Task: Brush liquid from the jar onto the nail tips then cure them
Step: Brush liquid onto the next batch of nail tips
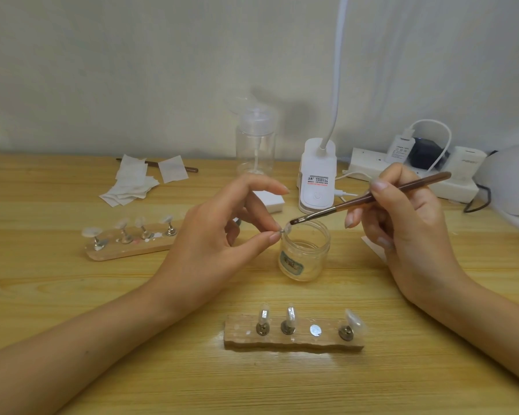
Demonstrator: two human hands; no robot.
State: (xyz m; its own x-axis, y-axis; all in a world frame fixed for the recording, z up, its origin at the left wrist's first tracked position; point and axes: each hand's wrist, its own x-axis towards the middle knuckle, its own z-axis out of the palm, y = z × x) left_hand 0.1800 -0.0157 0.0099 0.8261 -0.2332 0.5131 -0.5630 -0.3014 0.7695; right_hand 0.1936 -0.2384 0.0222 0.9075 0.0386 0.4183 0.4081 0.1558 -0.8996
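1. Left hand [222, 232]: I see the thumb and forefinger closed in a pinch on a clear nail tip [286, 230], apparently by its small metal stem, though the stem is mostly hidden. The other three fingers are spread and raised.
2. Right hand [408, 223]: the thumb and first two fingers are curled round the brown handle of the brush [372, 196], pen fashion. The handle slopes down to the left.
3. Contact point: the bristles rest on the held nail tip, just above the rear left rim of the jar [304, 253].
4. Jar: open and upright on the wooden table [72, 295], between the two hands, with a label on its front.
5. Near wooden block [294, 339]: three stands carry clear tips, and a bare metal disc [314, 330] sits between the second and the last.
6. Far wooden block [126, 250]: four stands with tips, left of the left hand.
7. Rear of table: paper wipes [132, 181], a clear pump bottle [255, 145], a white lamp base [316, 181] and a power strip [369, 163]
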